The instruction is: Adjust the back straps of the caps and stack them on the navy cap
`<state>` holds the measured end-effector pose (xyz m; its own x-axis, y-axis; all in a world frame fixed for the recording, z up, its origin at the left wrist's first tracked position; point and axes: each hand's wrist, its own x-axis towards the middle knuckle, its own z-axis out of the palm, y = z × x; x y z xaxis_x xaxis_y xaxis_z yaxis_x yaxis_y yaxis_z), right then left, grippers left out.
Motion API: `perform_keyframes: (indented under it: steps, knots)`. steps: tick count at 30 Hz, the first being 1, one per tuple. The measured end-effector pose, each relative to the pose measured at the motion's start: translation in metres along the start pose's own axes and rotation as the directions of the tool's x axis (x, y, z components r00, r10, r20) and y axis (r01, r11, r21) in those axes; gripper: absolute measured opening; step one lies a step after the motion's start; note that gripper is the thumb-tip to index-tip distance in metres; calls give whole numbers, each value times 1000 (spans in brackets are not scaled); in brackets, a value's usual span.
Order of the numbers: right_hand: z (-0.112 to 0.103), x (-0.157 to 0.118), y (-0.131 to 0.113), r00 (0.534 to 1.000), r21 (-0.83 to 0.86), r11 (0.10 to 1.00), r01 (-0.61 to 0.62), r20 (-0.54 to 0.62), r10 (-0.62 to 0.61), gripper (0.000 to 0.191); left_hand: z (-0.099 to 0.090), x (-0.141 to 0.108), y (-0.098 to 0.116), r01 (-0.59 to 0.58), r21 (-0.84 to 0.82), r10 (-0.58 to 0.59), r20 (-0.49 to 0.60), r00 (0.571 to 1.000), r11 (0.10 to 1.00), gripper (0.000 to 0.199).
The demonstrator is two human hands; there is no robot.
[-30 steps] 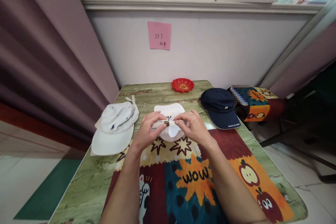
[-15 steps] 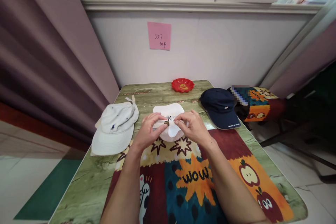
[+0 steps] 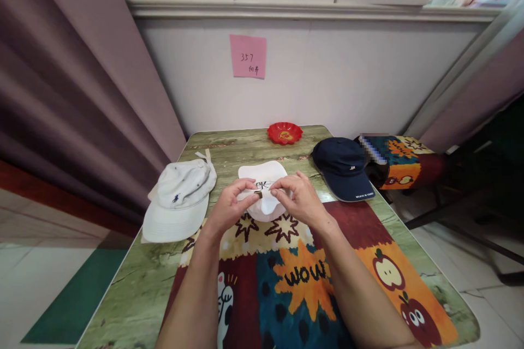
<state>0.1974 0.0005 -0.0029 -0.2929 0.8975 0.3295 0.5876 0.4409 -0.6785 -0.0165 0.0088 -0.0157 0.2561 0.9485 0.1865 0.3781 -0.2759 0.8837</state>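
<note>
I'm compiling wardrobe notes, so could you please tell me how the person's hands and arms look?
The left hand and right hand are bare: no gloves, and no rings or watch that I can see. No sleeves show on the forearms.

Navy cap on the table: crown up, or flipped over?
Crown up. The navy cap shows its rounded dome on top, with the lettered upper face of its brim visible.

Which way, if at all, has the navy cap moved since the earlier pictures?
No: the navy cap sits in the same place by the right edge of the table.
</note>
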Motion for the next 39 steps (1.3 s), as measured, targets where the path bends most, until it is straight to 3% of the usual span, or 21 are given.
perform_keyframes:
  steps: [9,12,15,17,20,23,25,27,29,32,34,36,39]
  knots:
    - [-2,1,3,1000,33,999,-1,-4,1,13,-1,0,-4,22,-49,-23,-20,1000,999,21]
    - [-12,1,16,994,74,997,-10,-108,18,20,-8,-1,-6,24,-78,-25,-17,1000,997,26]
    - [-26,0,35,963,90,995,-51,-258,73,26,-17,-2,-9,-7,-75,0,-91,996,997,32]
    - [-34,-2,46,951,66,994,-86,-293,102,25,-21,-2,-11,-13,-4,12,-148,989,1000,32]
    - [-40,-6,57,980,-24,995,-94,-176,88,28,-22,0,-13,-25,159,46,-130,990,987,30]
    - [-36,-9,63,997,-148,986,-71,8,73,55,-18,1,-15,-82,289,99,-45,994,954,40]
    - [-28,-8,66,994,-209,976,-68,71,84,69,-15,2,-18,-116,355,122,4,993,928,50]
    - [-19,-5,68,992,-227,972,-60,91,83,69,-13,3,-21,-126,396,131,14,991,910,51]
    - [-12,-2,68,994,-219,974,-52,83,72,55,-13,4,-22,-113,395,126,-7,992,911,42]
    - [-12,2,66,997,-171,985,-35,58,46,29,-17,3,-19,-94,293,104,-16,994,951,21]
    - [-19,2,62,999,-42,999,-3,46,5,19,-23,-1,-15,-76,159,78,-4,997,984,11]
    - [-28,-1,54,999,170,985,19,38,-26,13,-31,-6,-9,-34,-25,34,-7,999,999,12]
    - [-38,-7,39,999,510,859,-46,47,25,18,-38,-15,-1,21,-326,-42,-58,997,945,26]
